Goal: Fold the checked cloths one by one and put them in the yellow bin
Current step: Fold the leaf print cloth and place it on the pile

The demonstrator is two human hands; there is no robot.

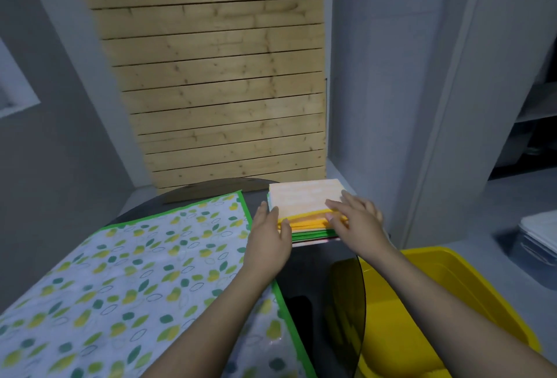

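Observation:
A stack of folded cloths [304,199] lies at the far right of the dark table; the top one is pale orange checked, with yellow, green and red edges showing beneath. My left hand [268,236] is at the stack's near left corner, its fingers on the yellow edge of the top cloth. My right hand [355,218] rests flat on the stack's near right corner, fingers spread. Whether either hand grips the cloth cannot be told. The yellow bin [470,281] stands below the table's right edge and looks empty.
A white mat with green and yellow leaf print and a green border [126,281] covers the left part of the dark round table [319,269]. A wooden slatted panel [217,76] leans against the wall behind. A grey lidded box [539,245] sits on the floor at right.

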